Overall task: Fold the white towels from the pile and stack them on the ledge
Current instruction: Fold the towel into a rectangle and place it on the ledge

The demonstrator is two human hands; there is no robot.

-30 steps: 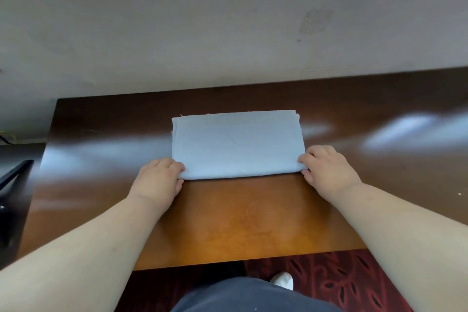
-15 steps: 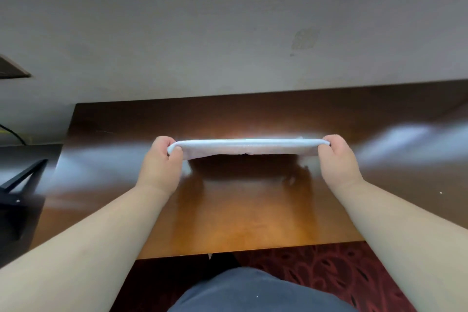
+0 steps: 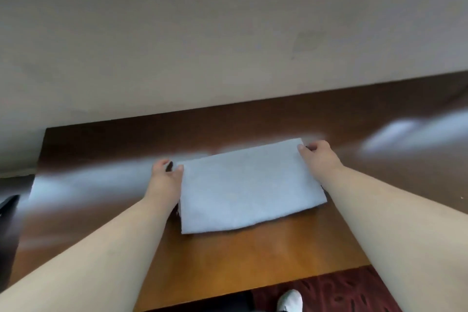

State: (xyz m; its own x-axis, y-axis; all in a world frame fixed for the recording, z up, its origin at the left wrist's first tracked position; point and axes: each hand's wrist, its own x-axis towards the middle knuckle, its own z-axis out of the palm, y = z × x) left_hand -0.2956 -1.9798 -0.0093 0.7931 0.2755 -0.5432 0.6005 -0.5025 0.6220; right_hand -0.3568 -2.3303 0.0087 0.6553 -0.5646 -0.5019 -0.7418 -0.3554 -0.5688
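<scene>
Folded white towel point(image 3: 249, 186): flat, smooth rectangle, slightly skewed, held over the brown wooden table point(image 3: 228, 261) near the beige wall point(image 3: 228, 45). Left hand point(image 3: 166, 180) pinches its far-left corner; right hand point(image 3: 317, 157) pinches its far-right corner. Image motion-blurred.

Glossy brown wooden table point(image 3: 228, 266) with pale window glare, plain beige wall point(image 3: 202, 45) behind it bearing a faint smudge point(image 3: 305, 42), dark red patterned carpet point(image 3: 342, 294) below, white shoe point(image 3: 290, 300) near the table's front edge
</scene>
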